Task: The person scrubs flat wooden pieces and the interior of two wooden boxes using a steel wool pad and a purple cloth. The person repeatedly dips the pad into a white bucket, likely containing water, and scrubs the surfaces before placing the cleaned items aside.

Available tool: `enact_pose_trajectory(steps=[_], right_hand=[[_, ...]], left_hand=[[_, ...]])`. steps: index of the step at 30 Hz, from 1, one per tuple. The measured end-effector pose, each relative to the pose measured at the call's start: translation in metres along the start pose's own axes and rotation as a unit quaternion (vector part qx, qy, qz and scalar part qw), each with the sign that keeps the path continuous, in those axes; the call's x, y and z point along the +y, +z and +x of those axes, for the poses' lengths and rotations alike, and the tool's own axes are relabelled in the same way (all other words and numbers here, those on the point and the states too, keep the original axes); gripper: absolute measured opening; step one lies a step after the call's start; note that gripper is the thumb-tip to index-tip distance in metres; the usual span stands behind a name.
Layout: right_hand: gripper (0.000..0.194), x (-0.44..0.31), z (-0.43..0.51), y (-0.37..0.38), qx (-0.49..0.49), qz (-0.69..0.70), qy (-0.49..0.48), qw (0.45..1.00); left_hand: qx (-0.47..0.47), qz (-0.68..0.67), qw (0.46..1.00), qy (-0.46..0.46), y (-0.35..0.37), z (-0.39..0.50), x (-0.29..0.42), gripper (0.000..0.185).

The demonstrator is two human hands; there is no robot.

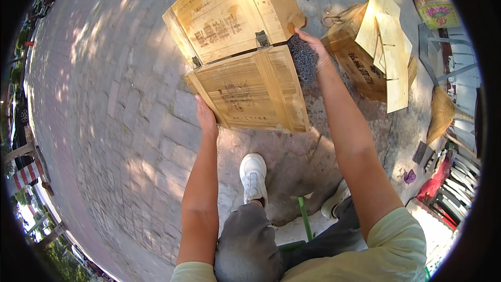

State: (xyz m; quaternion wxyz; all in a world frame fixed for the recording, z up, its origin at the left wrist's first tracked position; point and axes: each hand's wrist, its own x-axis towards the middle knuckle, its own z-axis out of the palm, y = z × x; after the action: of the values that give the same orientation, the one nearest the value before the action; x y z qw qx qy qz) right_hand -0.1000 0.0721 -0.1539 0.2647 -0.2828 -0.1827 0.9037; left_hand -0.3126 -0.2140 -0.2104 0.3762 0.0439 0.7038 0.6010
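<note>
In front of me a pale wooden box (219,27) is held up, bearing dark printed writing. Dark metal hinges (261,39) join it to a wooden panel (238,90), which has two lighter battens and a printed mark. My left hand (206,116) grips the panel's lower left edge, its fingers hidden behind the wood. A dark grey, coarse scouring pad (303,60) is in my right hand (316,49), pressed to the box's right side near the hinge line. My right thumb lies along the pad's top edge; the other fingers are mostly hidden.
On the ground to the right stands another wooden box (358,64) with writing, a rope (334,17) and thin wooden boards (393,62) leaning on it. Farther right are a metal frame (428,53), a straw hat (442,113) and printed sacks (436,11). Stone paving (129,125) extends left.
</note>
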Motion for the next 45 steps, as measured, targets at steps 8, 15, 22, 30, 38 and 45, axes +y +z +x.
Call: enact_pose_trajectory(steps=[8,15,22,30,38,45], right_hand=[[0.023,-0.05,0.034,0.157,0.035,0.119,-0.031,0.992],[0.02,-0.03,-0.006,0.221,0.209,0.234,-0.08,0.946],[0.035,0.021,-0.088,0.13,0.342,0.219,-0.073,0.911],[0.038,0.045,-0.127,0.048,0.425,0.278,-0.108,0.855],[0.037,0.038,-0.11,0.029,0.428,0.339,-0.071,0.835],[0.038,0.028,-0.105,0.064,0.335,0.331,-0.113,0.875]], left_hand=[[-0.122,-0.115,0.984,-0.058,-0.028,-0.016,0.15,0.06],[-0.265,-0.618,0.717,-0.181,-0.071,-0.048,0.261,0.035],[-0.178,-0.655,0.676,-0.287,-0.054,-0.03,0.241,0.028],[-0.2,-0.65,0.668,-0.304,0.044,-0.024,0.219,0.027],[-0.247,-0.655,0.628,-0.341,0.057,0.01,0.199,0.021],[-0.278,-0.394,0.838,-0.256,-0.045,-0.045,0.201,0.028]])
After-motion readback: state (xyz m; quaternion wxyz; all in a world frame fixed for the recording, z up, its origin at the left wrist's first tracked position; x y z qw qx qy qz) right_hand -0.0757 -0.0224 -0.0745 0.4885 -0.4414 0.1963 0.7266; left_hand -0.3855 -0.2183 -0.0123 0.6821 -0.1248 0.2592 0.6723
